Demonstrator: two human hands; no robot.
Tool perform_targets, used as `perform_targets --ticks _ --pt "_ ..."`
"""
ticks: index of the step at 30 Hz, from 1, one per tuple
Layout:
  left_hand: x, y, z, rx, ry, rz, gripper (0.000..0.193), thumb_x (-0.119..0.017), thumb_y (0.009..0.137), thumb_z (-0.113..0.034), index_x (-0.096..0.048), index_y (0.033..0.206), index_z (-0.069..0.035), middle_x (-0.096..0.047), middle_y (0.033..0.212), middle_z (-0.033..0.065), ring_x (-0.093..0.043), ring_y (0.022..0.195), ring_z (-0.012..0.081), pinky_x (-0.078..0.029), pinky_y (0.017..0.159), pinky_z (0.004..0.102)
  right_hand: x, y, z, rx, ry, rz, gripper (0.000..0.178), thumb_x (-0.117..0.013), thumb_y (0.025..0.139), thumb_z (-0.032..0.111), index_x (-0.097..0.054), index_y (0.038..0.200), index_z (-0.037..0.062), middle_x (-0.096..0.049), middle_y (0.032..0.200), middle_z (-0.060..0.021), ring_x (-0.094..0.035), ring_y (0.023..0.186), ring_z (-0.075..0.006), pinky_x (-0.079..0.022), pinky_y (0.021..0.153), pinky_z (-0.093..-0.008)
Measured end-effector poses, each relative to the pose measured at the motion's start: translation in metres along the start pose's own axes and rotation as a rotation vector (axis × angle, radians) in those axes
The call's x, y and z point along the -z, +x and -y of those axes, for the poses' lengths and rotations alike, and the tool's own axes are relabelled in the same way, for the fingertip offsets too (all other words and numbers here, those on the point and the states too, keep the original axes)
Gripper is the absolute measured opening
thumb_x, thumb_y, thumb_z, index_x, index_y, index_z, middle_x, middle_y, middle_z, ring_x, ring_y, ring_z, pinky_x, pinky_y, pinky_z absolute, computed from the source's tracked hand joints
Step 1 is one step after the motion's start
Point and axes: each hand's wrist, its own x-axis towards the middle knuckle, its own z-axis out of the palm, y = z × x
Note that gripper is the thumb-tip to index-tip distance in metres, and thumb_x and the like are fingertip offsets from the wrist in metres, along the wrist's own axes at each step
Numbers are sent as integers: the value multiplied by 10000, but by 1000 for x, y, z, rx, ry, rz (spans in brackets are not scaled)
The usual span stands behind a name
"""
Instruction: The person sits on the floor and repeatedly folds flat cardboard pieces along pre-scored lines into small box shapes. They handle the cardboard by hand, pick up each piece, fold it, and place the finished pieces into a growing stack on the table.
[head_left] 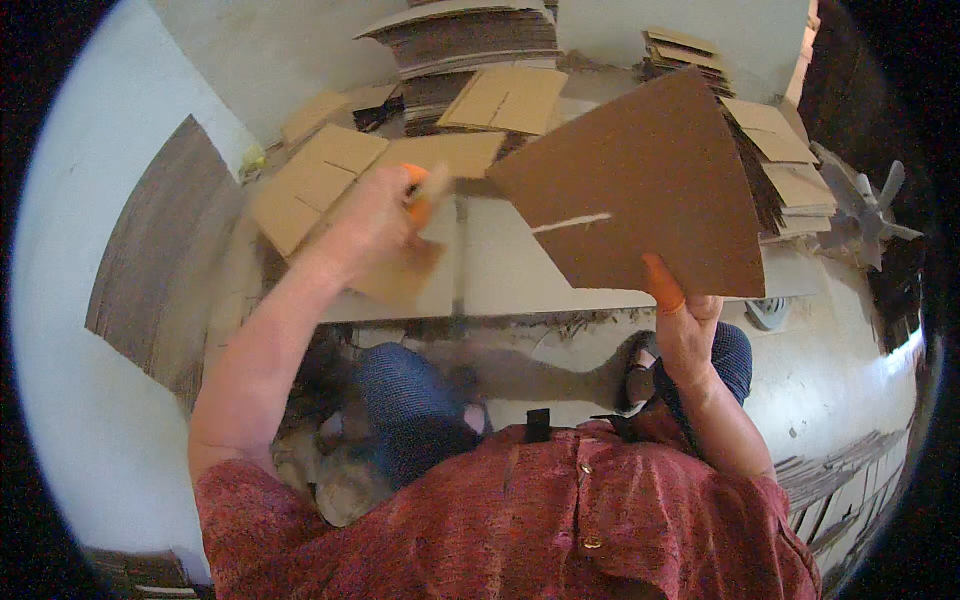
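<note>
My right hand point(685, 325) grips the lower edge of a brown cardboard sheet point(640, 190), its thumb in an orange finger cover lying on the sheet's face. The sheet is tilted up above the table and has a pale narrow slot cut in from its left edge. My left hand point(385, 215) is raised over the left part of the table, smeared by motion, with orange on its fingers. It is closed around a blurred tan piece of cardboard point(405, 275), which shows above and below the fingers. The exact shape of that piece cannot be made out.
Slotted cardboard sheets point(315, 185) lie on the low white table point(520, 250) at left. Taller cardboard stacks point(475, 45) stand at the back, with another pile point(795, 185) at right. A grey fan point(870, 205) is beyond it. Dark cardboard point(165, 260) leans on the left wall.
</note>
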Motion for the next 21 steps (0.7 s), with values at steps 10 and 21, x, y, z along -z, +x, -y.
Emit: perform_targets --ticks 10,21 --pt "-90 5 -48 -232 -321 151 242 -564 806 -68 -566 1042 -14 -615 820 50 -546 709 101 -451 580 241 20 18 4 -104 -37 51 217 -583 838 50 -576 1042 -23 -603 993 -74 -537 903 -165 -420 794 -278" --pt "-98 35 -67 -147 -509 302 344 -600 854 -191 -529 1122 13 -632 932 63 -568 781 105 -466 642 239 34 0 -77 -280 -585 150 387 -686 768 164 -476 536 -63 -406 494 -228 -334 463 -145 -312 398 -383"
